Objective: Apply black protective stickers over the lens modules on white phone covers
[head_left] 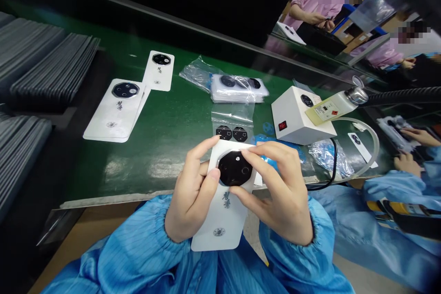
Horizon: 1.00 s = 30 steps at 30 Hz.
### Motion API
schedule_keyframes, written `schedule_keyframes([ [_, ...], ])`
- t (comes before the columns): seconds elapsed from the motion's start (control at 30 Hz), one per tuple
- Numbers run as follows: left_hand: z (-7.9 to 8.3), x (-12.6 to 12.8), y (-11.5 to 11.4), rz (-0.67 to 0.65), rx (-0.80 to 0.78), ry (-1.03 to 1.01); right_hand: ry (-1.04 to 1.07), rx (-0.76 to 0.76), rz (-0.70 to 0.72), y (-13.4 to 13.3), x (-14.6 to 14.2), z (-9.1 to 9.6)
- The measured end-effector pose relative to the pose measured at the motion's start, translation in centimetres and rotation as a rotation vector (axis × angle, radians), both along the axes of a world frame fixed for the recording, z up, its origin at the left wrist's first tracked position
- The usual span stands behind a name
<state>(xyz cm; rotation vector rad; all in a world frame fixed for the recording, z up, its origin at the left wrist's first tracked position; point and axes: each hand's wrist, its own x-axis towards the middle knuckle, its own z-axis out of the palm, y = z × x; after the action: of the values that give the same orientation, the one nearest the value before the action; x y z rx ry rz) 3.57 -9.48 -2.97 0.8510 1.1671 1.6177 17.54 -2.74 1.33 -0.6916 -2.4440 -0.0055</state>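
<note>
My left hand (193, 195) grips the left side of a white phone back cover (215, 225), its thumb at the edge of the camera ring. The cover is tilted in front of me, with dark lettering and a round emblem. A black camera lens plate (234, 172) sits at the ring on its upper part; whether it is fully seated I cannot tell. My right hand (280, 188) pinches this plate between thumb below and fingertips above. Just behind, a clear bag (232, 112) shows two more black lens plates (240, 134).
White back covers (113, 105) lie at left, another cover (159, 71) behind them. Stacked grey trays (55, 73) stand far left. A bagged stack of covers (239, 89) is at the back. A white box (292, 117) carries a bottle (330, 108). A co-worker's hands (409, 163) are at right.
</note>
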Motion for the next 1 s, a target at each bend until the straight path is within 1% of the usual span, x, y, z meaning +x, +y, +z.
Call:
schedule_keyframes([
  [0.4, -0.27, -0.13, -0.07, -0.014, 0.019, 0.064, -0.001, -0.013, 0.028, 0.23, -0.12, 0.05],
  [0.6, -0.30, -0.23, -0.11, -0.021, 0.005, 0.082, -0.001, -0.018, 0.016, 0.04, 0.03, 0.05],
  [0.83, -0.46, -0.28, -0.19, -0.030, 0.034, 0.126, -0.008, 0.008, 0.025, -0.02, 0.03, 0.30],
  [1.0, -0.64, -0.33, -0.16, -0.022, 0.064, 0.157, -0.023, -0.002, 0.025, 0.00, -0.06, 0.56],
])
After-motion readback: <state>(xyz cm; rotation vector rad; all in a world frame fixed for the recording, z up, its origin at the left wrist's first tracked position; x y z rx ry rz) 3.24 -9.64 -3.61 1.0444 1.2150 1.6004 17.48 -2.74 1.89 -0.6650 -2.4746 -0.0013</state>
